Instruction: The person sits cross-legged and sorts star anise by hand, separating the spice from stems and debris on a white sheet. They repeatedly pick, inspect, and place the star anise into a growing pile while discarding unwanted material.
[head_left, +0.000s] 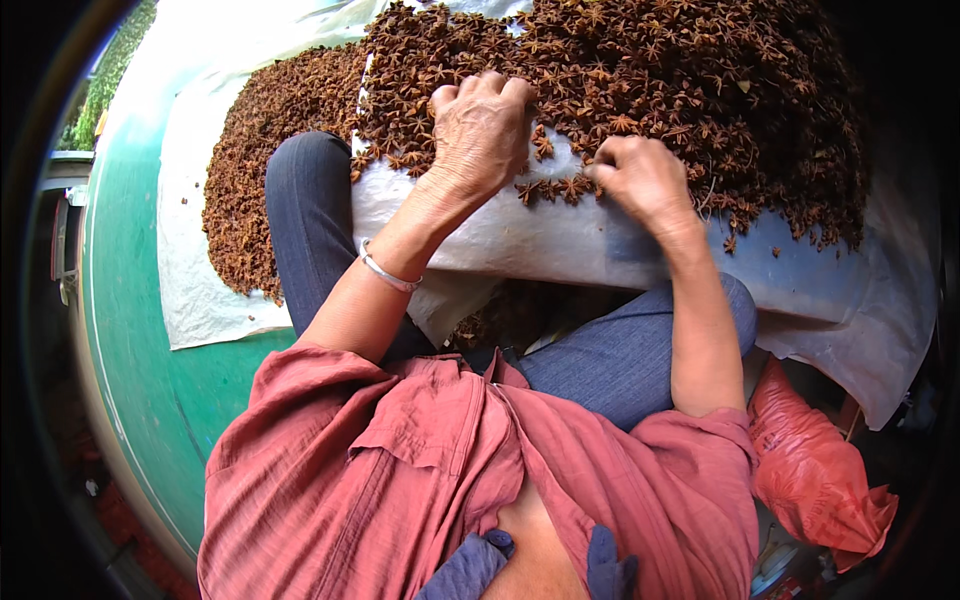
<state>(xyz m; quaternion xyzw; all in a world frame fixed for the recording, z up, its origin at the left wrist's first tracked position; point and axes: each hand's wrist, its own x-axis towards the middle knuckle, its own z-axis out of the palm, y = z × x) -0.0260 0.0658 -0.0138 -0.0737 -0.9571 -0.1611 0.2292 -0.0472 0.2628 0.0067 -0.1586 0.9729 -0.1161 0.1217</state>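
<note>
A broad heap of dried star anise (637, 75) covers the far part of a low table draped with a pale plastic sheet (480, 232). My left hand (484, 127) rests at the heap's near edge, back up, its bent fingertips hidden among the stars. To its right, my right hand (645, 180) is low over the sheet with curled fingers. Its thumb and forefinger come close to a short row of loose star anise (571, 189) at the near side. Whether either hand grips a piece is hidden. A single star (541, 142) lies on the sheet between both hands.
Left of my knee, a second brown heap of finer pieces (251, 165) lies on a white sheet (187, 300) over a green surface (135, 247). A red plastic bag (806, 457) bearing print stands at lower right. My knees flank the table's near edge.
</note>
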